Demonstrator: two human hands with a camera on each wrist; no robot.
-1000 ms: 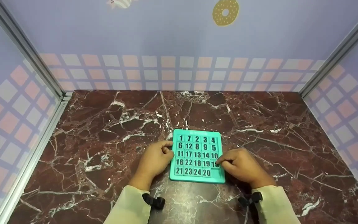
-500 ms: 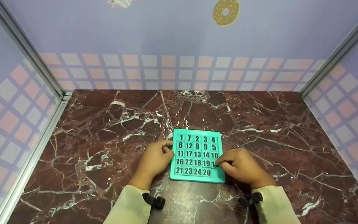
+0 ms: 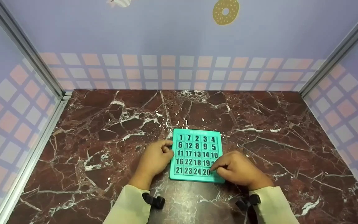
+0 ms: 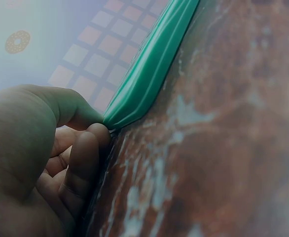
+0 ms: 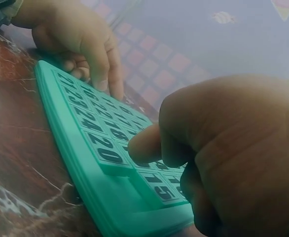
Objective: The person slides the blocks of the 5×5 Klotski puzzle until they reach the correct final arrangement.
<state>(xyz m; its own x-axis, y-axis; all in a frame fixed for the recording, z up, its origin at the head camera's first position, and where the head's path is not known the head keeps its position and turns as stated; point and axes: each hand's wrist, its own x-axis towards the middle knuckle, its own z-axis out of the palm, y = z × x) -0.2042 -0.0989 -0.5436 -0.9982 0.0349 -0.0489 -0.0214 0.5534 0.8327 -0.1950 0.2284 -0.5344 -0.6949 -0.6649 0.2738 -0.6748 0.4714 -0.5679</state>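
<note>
1. Position of frame: the turquoise square plastic puzzle frame (image 3: 194,179) lies flat on the dark red, white-veined counter (image 3: 104,124), between the two hands.
2. Left hand (image 3: 155,158): located at the left edge of the frame. Thumb and index finger are clamped on that edge, apparently to steady it.
3. Right hand (image 3: 239,168): located over the lower right part of the frame. The index finger leads, the other fingers are bent, and nothing is gripped. Fingertip contact cannot be confirmed.
4. Step in hand (judgement): shifting number tiles by fingertip. The empty slot (image 5: 127,192) occupies the frame's lower right corner, below the turquoise square tile 15 (image 5: 159,187).
5. Next move (judgement): apply a light push toward the frame's right edge to the turquoise square tile 20 (image 3: 206,171), filling the slot. Keep the frame braced.
6. Difference from half a second ago: the right fingertip has moved from tile 15 toward the frame's bottom edge, beside tile 20. The left hand is unchanged.
</note>
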